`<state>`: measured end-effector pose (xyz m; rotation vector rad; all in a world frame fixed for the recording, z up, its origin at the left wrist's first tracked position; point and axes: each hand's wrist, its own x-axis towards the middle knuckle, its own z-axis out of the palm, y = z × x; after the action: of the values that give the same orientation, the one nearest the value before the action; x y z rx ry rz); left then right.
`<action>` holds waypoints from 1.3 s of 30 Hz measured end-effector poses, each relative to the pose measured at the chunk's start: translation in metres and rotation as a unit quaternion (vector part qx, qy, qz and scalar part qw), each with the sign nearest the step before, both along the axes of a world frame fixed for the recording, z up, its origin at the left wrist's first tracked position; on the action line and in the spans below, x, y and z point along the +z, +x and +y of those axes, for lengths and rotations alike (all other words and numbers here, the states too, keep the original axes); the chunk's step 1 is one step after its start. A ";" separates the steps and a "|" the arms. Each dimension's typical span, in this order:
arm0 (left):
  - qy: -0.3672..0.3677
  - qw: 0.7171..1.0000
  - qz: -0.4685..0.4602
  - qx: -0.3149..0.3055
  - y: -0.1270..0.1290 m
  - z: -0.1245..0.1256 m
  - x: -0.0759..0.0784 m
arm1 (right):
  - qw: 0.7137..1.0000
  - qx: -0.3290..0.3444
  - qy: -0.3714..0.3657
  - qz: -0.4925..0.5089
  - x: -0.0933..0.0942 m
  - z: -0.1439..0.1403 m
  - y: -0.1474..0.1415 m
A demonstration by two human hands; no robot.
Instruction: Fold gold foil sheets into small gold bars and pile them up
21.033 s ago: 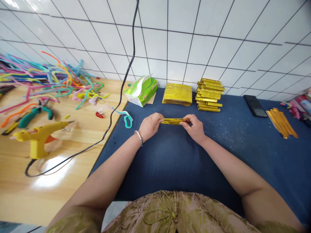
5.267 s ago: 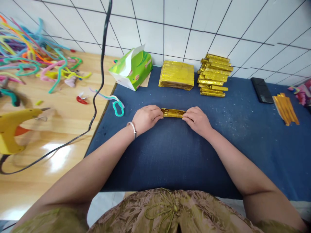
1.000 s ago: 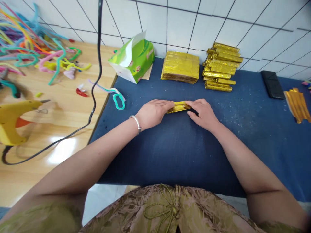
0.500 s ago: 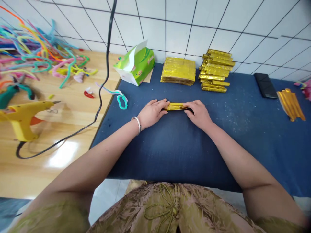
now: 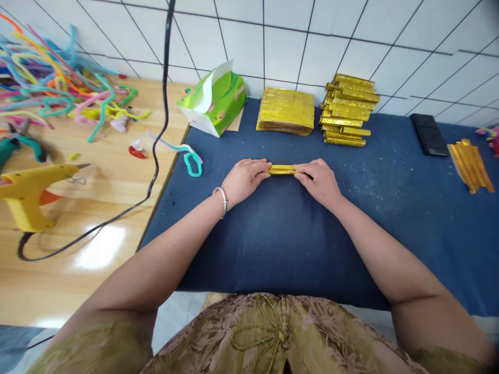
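Container: one green tissue box (image 5: 230, 101) is seen at the back, left of centre, its near end white. A white sheet (image 5: 208, 94) is stuck up out of its top; deeper contents are hidden. A flat tan piece (image 5: 236, 122) is partly covered by the box.

Work piece: a narrow gold foil strip (image 5: 282, 170) is held crosswise, low over or on the blue counter (image 5: 253, 249), in front of the stack; contact with the surface can't be told. It is shiny, yellow-gold, folded lengthwise, with a crease line run along its middle. Both ends are covered by fingers.

Left end is pinched narrowly by the left grip (image 5: 245, 182); right end is pinched the same way by the right grip (image 5: 319, 183). A silver bangle (image 5: 223, 202) is worn on the left wrist.

Behind, a neat stack of flat gold sheets (image 5: 286, 106) is placed near the wall, with folded gold strips (image 5: 348, 109) heaped loosely just beside it. Further right, a black phone (image 5: 429, 135) and orange-gold strips (image 5: 471, 166) are laid. On the wooden counter (image 5: 70, 291), a yellow glue gun (image 5: 31, 192) and fuzzy coloured stems (image 5: 54, 85) are scattered.
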<state>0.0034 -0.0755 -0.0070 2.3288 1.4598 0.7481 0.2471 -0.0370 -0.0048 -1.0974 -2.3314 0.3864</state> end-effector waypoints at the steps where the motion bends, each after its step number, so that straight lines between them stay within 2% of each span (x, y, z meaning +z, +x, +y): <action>1: 0.005 1.000 -0.010 0.004 0.002 0.000 0.001 | 1.000 -0.004 -0.001 0.005 0.001 0.000 -0.002; 11: 0.036 0.996 -0.012 0.077 0.011 0.005 0.003 | 1.000 -0.021 -0.002 -0.003 0.004 0.008 -0.014; 21: 0.034 0.995 -0.014 0.096 0.006 0.006 0.002 | 0.999 -0.044 0.006 -0.007 0.002 0.010 -0.017; 27: 0.039 0.995 -0.003 0.087 0.003 0.008 -0.003 | 0.999 -0.047 0.009 0.017 -0.002 0.008 -0.017; 32: 0.072 0.994 0.051 0.066 0.003 0.007 -0.004 | 0.997 -0.074 0.009 0.019 -0.002 0.008 -0.016; 39: 0.110 0.983 0.146 -0.004 0.002 0.003 0.001 | 0.999 -0.025 0.046 -0.013 0.001 0.004 -0.011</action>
<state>0.0055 -0.0726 -0.0060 2.7054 1.5523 0.6130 0.2358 -0.0325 -0.0038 -1.1197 -2.3161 0.2461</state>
